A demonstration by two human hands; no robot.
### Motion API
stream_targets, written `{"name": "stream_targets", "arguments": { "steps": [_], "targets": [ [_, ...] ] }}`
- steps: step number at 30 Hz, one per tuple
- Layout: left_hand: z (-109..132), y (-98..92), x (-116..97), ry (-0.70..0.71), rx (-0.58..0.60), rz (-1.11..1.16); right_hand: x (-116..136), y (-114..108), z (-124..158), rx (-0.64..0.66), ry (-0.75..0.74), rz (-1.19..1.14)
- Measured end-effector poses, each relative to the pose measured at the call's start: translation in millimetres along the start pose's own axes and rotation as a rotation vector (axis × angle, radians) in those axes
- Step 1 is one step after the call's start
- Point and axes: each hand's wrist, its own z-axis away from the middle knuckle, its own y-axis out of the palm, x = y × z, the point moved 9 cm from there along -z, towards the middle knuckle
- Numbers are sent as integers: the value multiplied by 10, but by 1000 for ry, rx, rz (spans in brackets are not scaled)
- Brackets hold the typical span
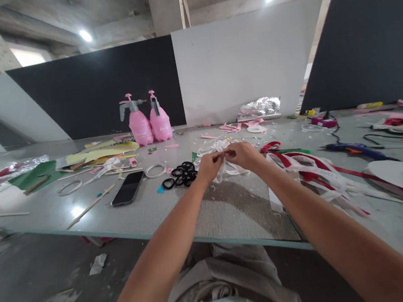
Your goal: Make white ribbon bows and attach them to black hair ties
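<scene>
My left hand and my right hand meet above the middle of the table, fingertips pinched together. Between them is a thin white ribbon, part of which hangs below the fingers; the exact spot they grip is too small to make out. More white strips lie just behind and beside the hands. Left of my left hand is a pile of black rings. Red and white ribbons lie in a tangle to the right of my right hand.
A phone and a wooden stick lie left. Two pink spray bottles stand at the back, with a foil roll farther right. On the right are a blue glue gun and a white spool.
</scene>
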Motion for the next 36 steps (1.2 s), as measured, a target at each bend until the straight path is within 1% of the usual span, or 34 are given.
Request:
{"name": "stream_targets", "arguments": {
  "steps": [4,7,9,11,13,15,17,19,22,24,26,32,36],
  "targets": [
    [14,7,-64,22,13,-16,19,-5,-25,1,7,45],
    [23,-18,-115,45,-1,-32,15,-20,-22,-19,21,-15],
    [25,-41,-142,63,-24,-14,-25,-47,-3,-76,53,-133],
    [20,-62,-134,61,-50,15,-85,-76,27,-158,97,-236],
    [10,-84,-78,27,-79,41,-154,-87,61,-230,156,-259],
    [-1,-111,2,-21,-110,62,-223,-75,90,-266,228,-228],
    [-10,-140,64,-52,-142,80,-286,-12,100,-235,297,-252],
    [-15,-155,97,-64,-161,109,-322,97,93,-160,343,-381],
    [-24,-115,99,-65,-132,188,-273,227,62,-74,328,-622],
    [-25,-84,79,-61,-109,241,-222,266,42,-54,300,-717],
    [-24,-67,58,-62,-96,277,-218,291,43,-57,316,-777],
    [-20,-46,-31,-53,-48,266,-352,228,93,-224,417,-887],
    [-8,-41,-80,-41,-34,283,-409,254,119,-276,503,-1049]
  ]
}}
